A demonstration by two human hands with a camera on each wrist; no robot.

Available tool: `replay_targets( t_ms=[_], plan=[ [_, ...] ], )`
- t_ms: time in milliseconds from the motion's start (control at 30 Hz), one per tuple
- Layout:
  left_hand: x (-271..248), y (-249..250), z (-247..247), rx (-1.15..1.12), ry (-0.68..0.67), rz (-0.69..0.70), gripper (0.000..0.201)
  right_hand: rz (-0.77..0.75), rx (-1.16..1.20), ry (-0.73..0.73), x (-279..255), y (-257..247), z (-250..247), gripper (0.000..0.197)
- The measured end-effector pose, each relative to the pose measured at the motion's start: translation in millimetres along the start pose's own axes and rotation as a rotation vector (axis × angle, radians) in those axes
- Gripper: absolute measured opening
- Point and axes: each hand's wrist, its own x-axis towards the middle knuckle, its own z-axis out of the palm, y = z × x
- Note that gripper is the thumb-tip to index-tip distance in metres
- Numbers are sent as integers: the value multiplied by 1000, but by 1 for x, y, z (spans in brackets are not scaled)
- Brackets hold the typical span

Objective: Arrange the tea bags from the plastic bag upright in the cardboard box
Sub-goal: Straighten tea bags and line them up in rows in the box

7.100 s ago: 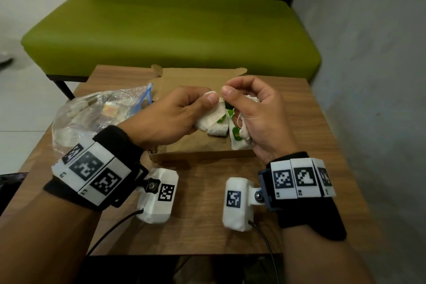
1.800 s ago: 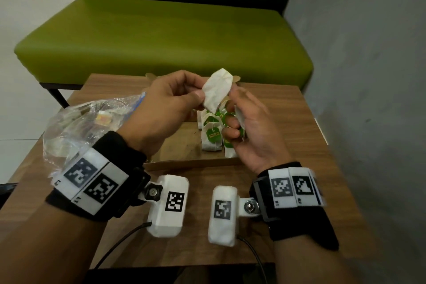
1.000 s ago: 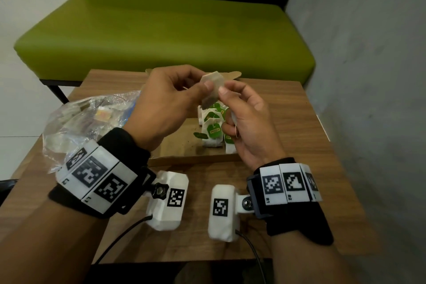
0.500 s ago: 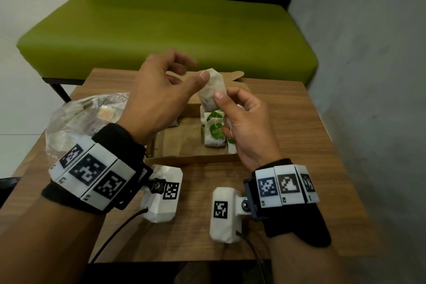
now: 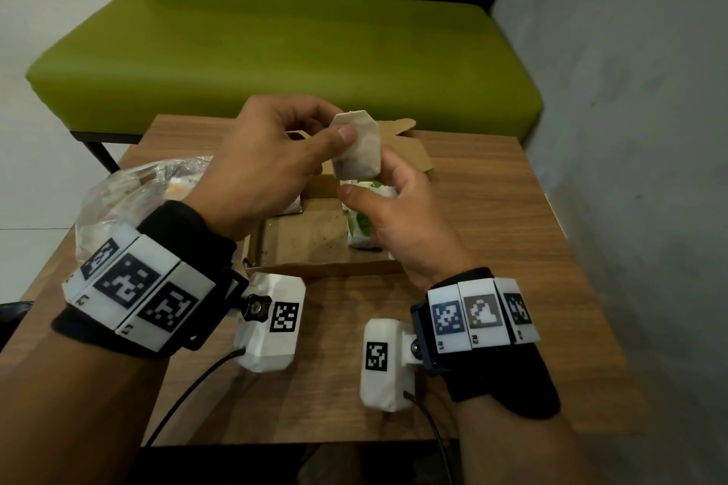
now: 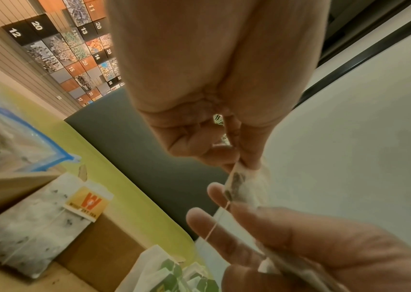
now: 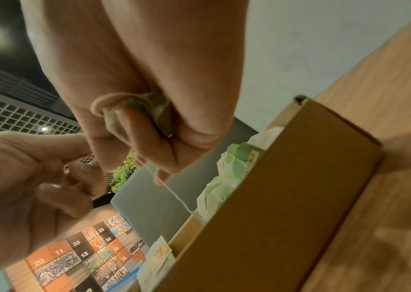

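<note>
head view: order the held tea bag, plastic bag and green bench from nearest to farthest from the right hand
1. Held tea bag: just above the right hand, over the box.
2. Plastic bag: on the table's left side.
3. Green bench: behind the table.

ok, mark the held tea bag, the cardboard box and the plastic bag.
held tea bag (image 5: pixel 360 148), head view, middle of paper face.
cardboard box (image 5: pixel 315 271), head view, near wall.
plastic bag (image 5: pixel 130 189), head view, clear top.

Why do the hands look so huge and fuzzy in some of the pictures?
In the left wrist view the left hand sits right by a wide lens, so it looks huge; the right wrist view does the same to the right hand, blurring the fingers. The head view stays sharper.
</note>
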Motion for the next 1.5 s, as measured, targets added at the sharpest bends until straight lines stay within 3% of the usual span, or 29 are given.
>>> replay_targets(
  t_ms=[167,333,500,600,667,767,933,1000,1133,1333,1500],
  plan=[
    [1,-3,1,25,57,5,10,2,-83,-4,-3,-1,-1,12],
    [2,-4,-3,12,177,-30,7,22,-175,-53,-6,-4,-3,12],
    [2,-4,-8,253,273,47,10,-39,-289,-84,-7,-7,-2,13],
    [-1,-3,-8,528,172,109,9,-78,-306,-64,-6,-9,-3,12],
    [-2,-6,-5,544,100,179,8,-88,-284,-38,-4,-9,-5,12],
    [-1,-10,0,446,-32,172,17,-109,-249,-26,-5,-10,-6,12],
    [-4,-9,5,111,-234,-44,27,-76,-80,-22,-4,-9,-5,16],
    [-7,-9,8,24,-250,-115,27,-5,11,-71,-6,-12,-9,19],
    [-7,-11,9,-31,-196,-123,24,124,132,-137,-10,-16,-13,25],
    [-5,-16,4,43,-180,-97,25,127,263,-87,-7,-19,-13,8],
    [-5,-18,6,147,-310,-72,26,114,397,-47,-6,-22,-14,21]
  ],
)
